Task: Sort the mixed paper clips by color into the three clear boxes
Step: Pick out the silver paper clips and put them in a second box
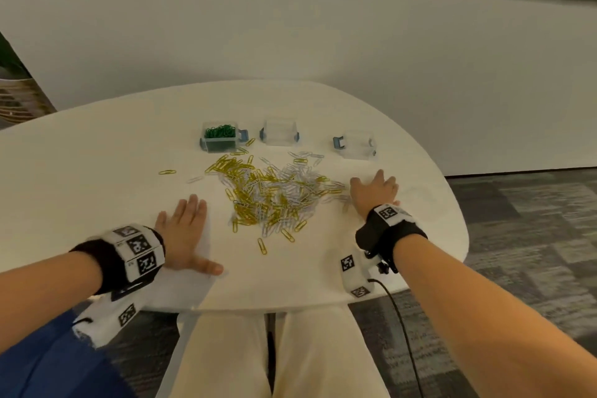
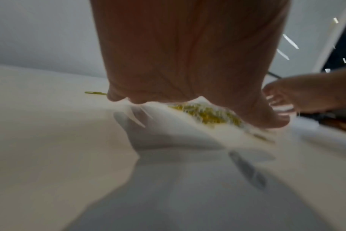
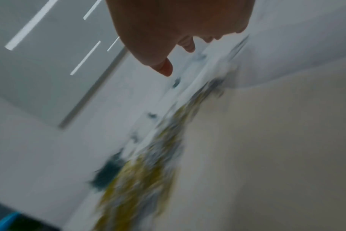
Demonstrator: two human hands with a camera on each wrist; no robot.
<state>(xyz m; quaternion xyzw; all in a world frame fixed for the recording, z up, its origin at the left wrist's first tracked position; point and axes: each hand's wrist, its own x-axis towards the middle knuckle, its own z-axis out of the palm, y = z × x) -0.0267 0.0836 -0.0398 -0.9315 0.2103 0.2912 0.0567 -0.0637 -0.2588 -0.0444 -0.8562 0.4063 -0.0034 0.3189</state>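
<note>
Holding green clips (image 1: 220, 131), left box (image 1: 219, 138), other two boxes (image 1: 279, 134) bare, both hands' fingers (image 1: 190, 208) spread flat.

The table (image 1: 97, 152) top looks smooth and matt white. At 12 o'clock on it, three boxes (image 1: 280, 135) are clear glossy plastic with blue plastic latches (image 1: 337, 141). The paper clips (image 1: 271, 194) at centre look colour-coated, yellow and white. Wrist bands (image 1: 106, 265) look like black cloth.
</note>
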